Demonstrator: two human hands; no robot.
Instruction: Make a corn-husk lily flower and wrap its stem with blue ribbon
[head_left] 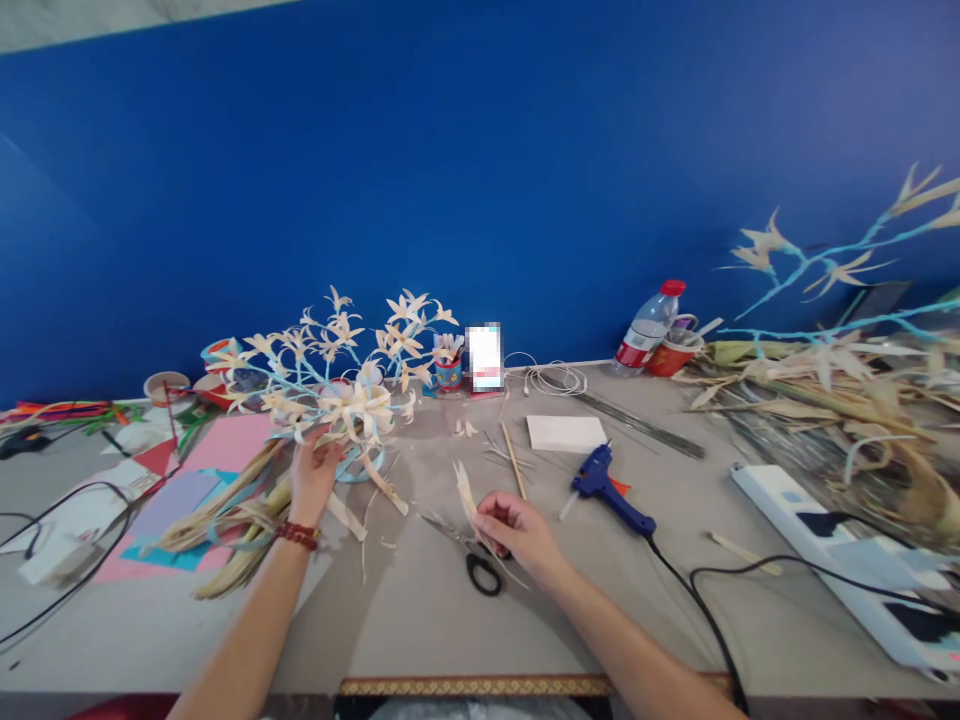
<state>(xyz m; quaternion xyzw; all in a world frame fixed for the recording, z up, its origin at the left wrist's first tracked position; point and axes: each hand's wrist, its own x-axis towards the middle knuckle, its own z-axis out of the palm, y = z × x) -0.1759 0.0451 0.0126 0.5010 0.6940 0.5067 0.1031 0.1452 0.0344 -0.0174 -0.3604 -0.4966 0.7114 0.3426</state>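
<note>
In my right hand (514, 530), thumb and fingers pinch a pale corn-husk strip (465, 490) whose upper end is cut into points. Black-handled scissors (484, 575) lie just under and left of that hand, blades toward the left. My left hand (319, 465), with a red bead bracelet at the wrist, reaches to the lower edge of a bunch of husk flowers (360, 410) on light-blue stems. Its fingers are bent, and blossoms partly hide what they hold. Beside it are a light-blue tape roll (361, 466) and a curled husk piece (384, 485).
A blue glue gun (611, 490) lies right, its cord running to a white power strip (832, 570). Behind are a white block (566, 433), a lit phone (485, 358) and a bottle (649, 330). Dried husks (847, 400) and flower stems fill the far right; coloured paper (225, 440) lies left.
</note>
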